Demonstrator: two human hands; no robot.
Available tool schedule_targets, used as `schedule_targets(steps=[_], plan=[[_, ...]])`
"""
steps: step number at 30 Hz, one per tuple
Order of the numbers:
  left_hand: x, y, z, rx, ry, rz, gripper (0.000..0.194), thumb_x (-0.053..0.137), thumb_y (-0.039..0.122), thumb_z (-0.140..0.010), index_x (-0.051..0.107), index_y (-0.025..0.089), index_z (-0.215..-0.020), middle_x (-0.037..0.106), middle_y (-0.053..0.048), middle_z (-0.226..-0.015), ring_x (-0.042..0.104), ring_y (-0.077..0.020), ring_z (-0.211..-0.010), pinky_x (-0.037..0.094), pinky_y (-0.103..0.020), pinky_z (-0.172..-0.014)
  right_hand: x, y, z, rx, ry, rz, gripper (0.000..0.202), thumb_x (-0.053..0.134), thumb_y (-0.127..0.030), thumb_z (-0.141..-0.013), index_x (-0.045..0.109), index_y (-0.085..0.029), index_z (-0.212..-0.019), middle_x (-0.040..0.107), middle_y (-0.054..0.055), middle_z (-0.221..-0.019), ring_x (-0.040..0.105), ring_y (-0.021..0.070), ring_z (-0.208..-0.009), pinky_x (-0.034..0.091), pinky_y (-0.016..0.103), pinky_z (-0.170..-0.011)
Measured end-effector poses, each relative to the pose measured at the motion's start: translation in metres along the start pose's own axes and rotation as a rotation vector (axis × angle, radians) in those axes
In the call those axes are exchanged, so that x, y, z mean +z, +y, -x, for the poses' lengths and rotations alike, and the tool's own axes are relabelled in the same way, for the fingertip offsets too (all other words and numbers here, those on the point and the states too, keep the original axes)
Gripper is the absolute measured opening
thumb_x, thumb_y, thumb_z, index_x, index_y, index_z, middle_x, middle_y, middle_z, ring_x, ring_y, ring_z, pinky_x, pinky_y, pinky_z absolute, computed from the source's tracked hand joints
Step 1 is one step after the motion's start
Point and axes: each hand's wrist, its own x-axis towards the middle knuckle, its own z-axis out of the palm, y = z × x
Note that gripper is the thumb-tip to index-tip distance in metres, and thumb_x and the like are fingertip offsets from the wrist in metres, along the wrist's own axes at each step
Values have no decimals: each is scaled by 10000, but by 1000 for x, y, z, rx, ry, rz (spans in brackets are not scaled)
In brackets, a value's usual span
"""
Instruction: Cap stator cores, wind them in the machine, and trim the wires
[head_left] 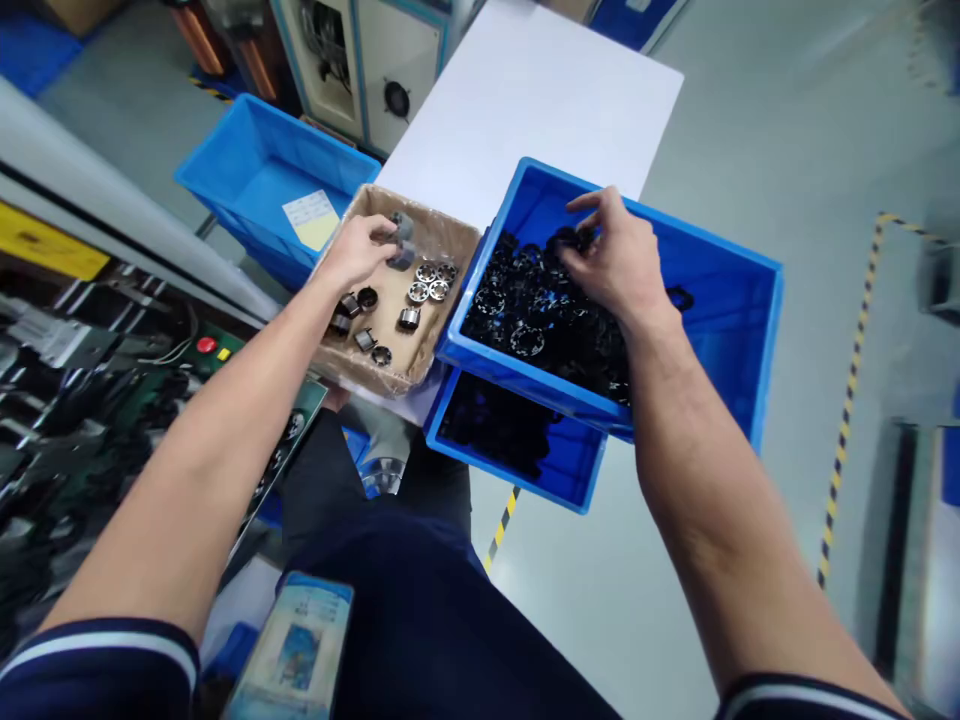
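Observation:
My left hand (358, 252) is over the left side of a cardboard box lined with clear plastic (465, 240). Its fingers are closed on grey cylindrical metal cores (403, 255). Below it in the box lie several slotted metal cores (429, 283), some on end, others on their sides with black parts on them. My right hand (616, 255) reaches into a large blue crate (720, 290), thumb and fingers pinching a black ring-shaped part (570, 240) at the top of a heap of black plastic rings (525, 320). The fingertips partly hide that part.
Under the large crate is a smaller blue bin (577, 475) with dark parts. A white tabletop (555, 90) extends behind. Another blue bin (262, 150) with a paper label stands left of the box. Machinery (90, 400) with a red button (206, 345) is close on my left.

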Motion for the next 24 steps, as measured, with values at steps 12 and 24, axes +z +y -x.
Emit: schedule_targets(steps=[12, 24], plan=[[56, 1, 342, 39, 54, 1424, 592, 722, 805, -1060, 679, 219, -1135, 794, -48, -880, 683, -171, -549, 401, -240, -403, -26, -177, 208, -89, 49, -983, 373, 887, -608, -1071, 712, -318, -1227, 762, 10, -1059, 618, 132, -635, 564, 309, -540], [92, 18, 463, 113, -14, 1382, 695, 567, 828, -1154, 715, 220, -1455, 744, -52, -836, 753, -245, -700, 689, -403, -759, -50, -272, 292, -340, -187, -837, 256, 796, -200, -1117, 866, -391, -1273, 827, 17, -1061, 776, 215, -880, 680, 386, -720]])
